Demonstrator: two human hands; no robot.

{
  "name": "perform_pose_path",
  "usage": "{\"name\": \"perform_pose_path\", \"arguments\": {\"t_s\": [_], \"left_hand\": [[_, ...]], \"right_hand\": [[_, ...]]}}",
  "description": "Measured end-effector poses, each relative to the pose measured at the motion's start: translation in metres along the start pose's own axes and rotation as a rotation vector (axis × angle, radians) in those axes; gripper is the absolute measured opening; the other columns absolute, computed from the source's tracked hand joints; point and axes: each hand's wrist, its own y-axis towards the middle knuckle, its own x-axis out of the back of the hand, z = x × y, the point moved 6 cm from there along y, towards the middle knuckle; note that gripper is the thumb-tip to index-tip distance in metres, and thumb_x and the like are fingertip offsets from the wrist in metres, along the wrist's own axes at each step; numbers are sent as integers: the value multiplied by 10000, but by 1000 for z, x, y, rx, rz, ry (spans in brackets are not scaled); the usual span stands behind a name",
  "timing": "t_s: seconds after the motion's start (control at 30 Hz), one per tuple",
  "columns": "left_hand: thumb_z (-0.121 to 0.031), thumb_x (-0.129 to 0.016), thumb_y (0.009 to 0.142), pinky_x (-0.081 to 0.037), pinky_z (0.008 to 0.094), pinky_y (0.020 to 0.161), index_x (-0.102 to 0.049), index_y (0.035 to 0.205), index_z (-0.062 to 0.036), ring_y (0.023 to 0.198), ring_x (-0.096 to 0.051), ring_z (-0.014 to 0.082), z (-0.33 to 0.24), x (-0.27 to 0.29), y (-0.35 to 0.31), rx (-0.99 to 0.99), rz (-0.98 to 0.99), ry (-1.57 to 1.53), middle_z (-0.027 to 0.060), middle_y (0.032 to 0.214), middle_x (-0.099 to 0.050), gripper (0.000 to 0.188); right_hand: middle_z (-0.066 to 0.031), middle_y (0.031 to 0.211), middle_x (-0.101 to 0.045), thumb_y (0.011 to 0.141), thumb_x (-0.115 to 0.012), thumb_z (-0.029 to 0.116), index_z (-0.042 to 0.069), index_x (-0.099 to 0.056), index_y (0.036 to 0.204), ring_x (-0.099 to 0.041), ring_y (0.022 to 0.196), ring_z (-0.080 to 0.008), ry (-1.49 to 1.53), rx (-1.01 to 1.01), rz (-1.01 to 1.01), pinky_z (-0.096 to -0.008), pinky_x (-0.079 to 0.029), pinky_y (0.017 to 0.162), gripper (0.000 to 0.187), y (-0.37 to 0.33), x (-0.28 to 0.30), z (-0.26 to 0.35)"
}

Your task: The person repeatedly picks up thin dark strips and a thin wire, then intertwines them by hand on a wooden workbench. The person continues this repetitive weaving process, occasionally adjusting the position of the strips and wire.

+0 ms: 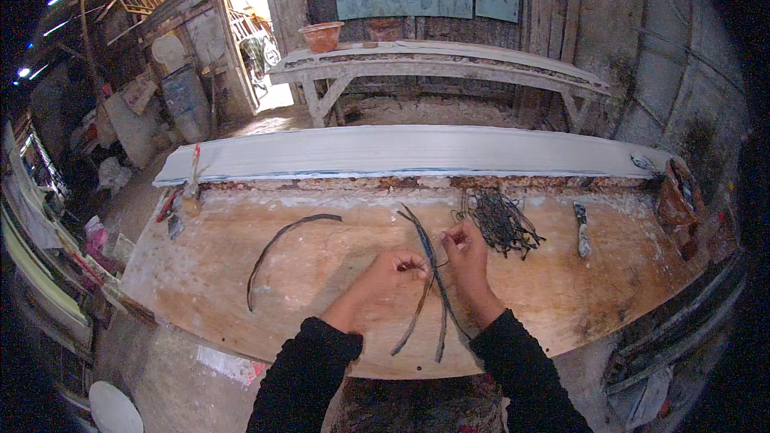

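Several dark, thin strips (423, 232) cross in a narrow bundle on the wooden board, their lower ends spread apart. Left of the bundle is my left hand (393, 269), its fingers closed in a pinch against the crossing; whatever they hold is hidden. My right hand (468, 261) is raised just to the right, thumb and forefinger pinched together. A fine dark wire (441, 264) shows between the bundle and the right hand. A tangled pile of black wire pieces (501, 222) lies beyond my right hand. One curved dark strip (277, 247) rests apart on the left.
A long white moulding (401, 152) runs along the board's far side. A brush (193, 172) is at the left, a putty-smeared tool (581, 228) at the right, and a brown container (680, 200) at the right end. Behind stands a bench (449, 64) with an orange bowl (322, 36).
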Motion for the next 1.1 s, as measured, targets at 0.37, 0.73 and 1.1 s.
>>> {"name": "perform_pose_path", "arguments": {"t_s": [0.37, 0.73, 1.1], "left_hand": [[-82, -636, 744, -392, 213, 660, -568, 757, -30, 743, -470, 83, -24, -27, -8, -71, 99, -18, 10, 809, -463, 86], [-83, -664, 718, -403, 195, 559, -620, 722, -30, 649, -493, 76, 8, 33, 0, 127, -356, 75, 16, 740, -509, 70], [-93, -634, 715, -405, 226, 521, -644, 792, -23, 577, -515, 110, 12, 77, -10, 83, -737, 353, 59, 723, -569, 104]], "right_hand": [[-77, 710, -496, 733, -557, 28, 59, -588, 802, -485, 612, -207, -119, 44, -97, -291, -391, 558, 82, 3, 2, 3], [-52, 803, -452, 730, -598, 29, 30, -555, 732, -456, 718, -138, -105, 46, -232, -241, -382, 577, 43, 6, 20, 1], [13, 707, -466, 723, -636, 73, 50, -535, 697, -437, 664, -74, 139, -115, 122, -213, -346, 576, 107, -11, -13, 13]]}}
